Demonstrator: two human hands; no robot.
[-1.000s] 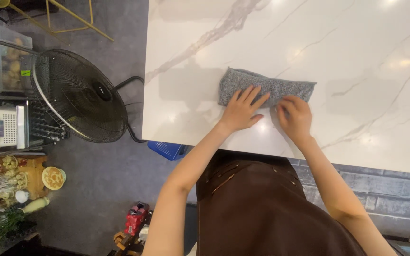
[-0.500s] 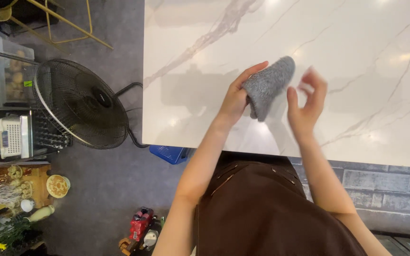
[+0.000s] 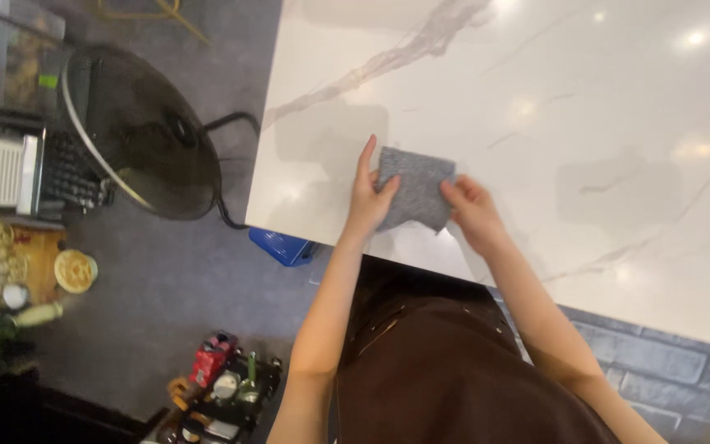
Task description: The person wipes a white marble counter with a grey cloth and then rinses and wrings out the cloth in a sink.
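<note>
The grey cloth (image 3: 412, 191) lay folded near the counter's (image 3: 585, 123) front edge. The left hand (image 3: 367, 201) pinched its left side, and the right hand (image 3: 472, 215) gripped its right edge. It looked soft, light and limp, best held by its edges.

My single view: head camera, looking steeply down from above, close over white marbled surface (image 3: 536, 123) edge. Frame takes in wearer's forearms, brown apron (image 3: 454, 370), grey floor (image 3: 166, 279) at left. No second view overlaps.
</note>
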